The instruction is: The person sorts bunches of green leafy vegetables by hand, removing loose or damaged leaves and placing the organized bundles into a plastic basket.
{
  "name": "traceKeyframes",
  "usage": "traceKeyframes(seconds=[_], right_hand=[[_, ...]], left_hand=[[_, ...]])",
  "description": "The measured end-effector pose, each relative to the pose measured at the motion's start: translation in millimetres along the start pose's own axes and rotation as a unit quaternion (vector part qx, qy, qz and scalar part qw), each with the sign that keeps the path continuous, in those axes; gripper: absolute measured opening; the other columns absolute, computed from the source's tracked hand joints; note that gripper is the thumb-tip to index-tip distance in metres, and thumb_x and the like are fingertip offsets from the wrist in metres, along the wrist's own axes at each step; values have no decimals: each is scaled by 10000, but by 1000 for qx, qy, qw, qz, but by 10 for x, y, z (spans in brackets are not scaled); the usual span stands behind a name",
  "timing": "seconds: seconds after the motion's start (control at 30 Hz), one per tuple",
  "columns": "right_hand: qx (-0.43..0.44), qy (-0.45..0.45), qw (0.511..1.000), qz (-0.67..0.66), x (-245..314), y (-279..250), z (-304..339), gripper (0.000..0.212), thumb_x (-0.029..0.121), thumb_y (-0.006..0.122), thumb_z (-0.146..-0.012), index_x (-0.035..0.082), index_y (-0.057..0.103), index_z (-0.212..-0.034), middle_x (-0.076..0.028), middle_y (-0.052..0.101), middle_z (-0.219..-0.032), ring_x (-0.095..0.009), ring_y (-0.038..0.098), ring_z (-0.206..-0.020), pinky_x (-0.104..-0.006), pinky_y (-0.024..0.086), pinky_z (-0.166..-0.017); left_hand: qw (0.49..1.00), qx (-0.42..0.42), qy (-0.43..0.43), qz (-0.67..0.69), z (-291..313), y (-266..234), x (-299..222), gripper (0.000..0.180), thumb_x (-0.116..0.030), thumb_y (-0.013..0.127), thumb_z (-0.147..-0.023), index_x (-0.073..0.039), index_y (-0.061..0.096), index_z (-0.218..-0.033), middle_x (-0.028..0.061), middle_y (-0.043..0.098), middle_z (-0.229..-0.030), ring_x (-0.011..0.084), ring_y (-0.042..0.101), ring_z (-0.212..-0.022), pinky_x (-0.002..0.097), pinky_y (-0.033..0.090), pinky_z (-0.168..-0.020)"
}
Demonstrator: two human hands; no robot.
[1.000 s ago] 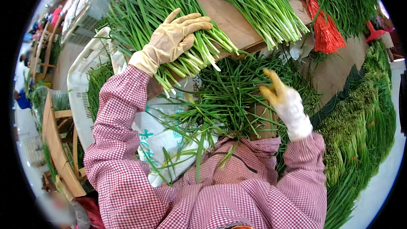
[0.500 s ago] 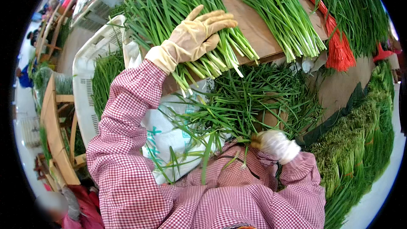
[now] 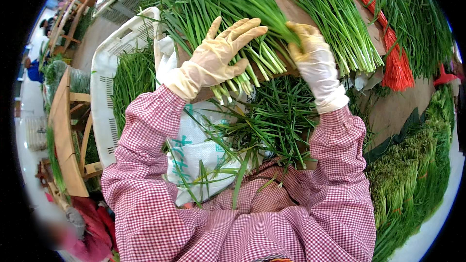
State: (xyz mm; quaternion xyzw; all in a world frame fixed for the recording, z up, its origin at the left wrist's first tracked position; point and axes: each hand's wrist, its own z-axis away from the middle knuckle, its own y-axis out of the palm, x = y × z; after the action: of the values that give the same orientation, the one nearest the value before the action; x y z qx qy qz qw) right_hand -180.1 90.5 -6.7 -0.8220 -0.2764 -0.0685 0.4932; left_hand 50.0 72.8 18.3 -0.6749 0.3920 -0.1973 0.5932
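My left hand (image 3: 218, 58) rests spread on green stalks (image 3: 194, 14) along the wooden table (image 3: 291, 7) while my right hand (image 3: 308, 48), motion-blurred, seemingly grips a leafy sheaf (image 3: 259, 2), probably light, floppy and bruisable, best held by its firmer base.

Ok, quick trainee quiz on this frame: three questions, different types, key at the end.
1. Multiple choice: which hand holds a bunch of green stalks?
A) the left hand
B) the right hand
C) neither
2. True or false: both hands are bare.
3. Fill in the blank: in the picture, the bundle of red strands lies to the ____ of both hands.

Key:
1. B
2. False; both wear gloves
3. right
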Motion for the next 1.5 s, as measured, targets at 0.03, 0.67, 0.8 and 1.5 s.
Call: traceKeyframes(seconds=[0.03, 0.67, 0.8, 1.5], right_hand=[[-15, 11, 1000, -23, -124, 9, 14, 401, 98, 621, -773, 99, 531, -1164, -134, 574, -1019, -279, 605, -808, -341, 513, -710], [60, -177, 980, 74, 356, 55, -167, 234, 134, 595, -756, 144, 604, -989, -39, 559, -1101, -224, 556, -912, -348, 414, -741], [83, -224, 970, 44, 364, -6, -138, 205, 170, 616, -735, 133, 609, -937, -42, 556, -1093, -228, 550, -911, -363, 413, -740], [127, -11, 979, -161, 505, -670, 430, 213, 105, 659, -754, 82, 596, -956, -104, 628, -868, -277, 616, -754, -329, 505, -648]], left_hand=[[1000, 4, 6, 6, 40, -15, 32, 684, -184, 543, -749, -203, 284, -1382, 41, 302, -1426, 238, 271, -1326, 498, 90, -1084], [991, -94, 23, 96, -199, -1, 116, 543, -234, 398, -882, -170, 253, -1401, 55, 319, -1424, 209, 279, -1327, 488, 75, -1087], [998, -25, 7, 54, -204, 113, 234, 649, -109, 433, -792, -193, 229, -1402, 52, 316, -1421, 217, 266, -1331, 498, 81, -1092], [997, -27, 59, 46, -100, 97, 239, 446, 16, 466, -696, -254, 566, -1037, -29, 301, -1439, 235, 218, -1353, 496, 73, -1093]])
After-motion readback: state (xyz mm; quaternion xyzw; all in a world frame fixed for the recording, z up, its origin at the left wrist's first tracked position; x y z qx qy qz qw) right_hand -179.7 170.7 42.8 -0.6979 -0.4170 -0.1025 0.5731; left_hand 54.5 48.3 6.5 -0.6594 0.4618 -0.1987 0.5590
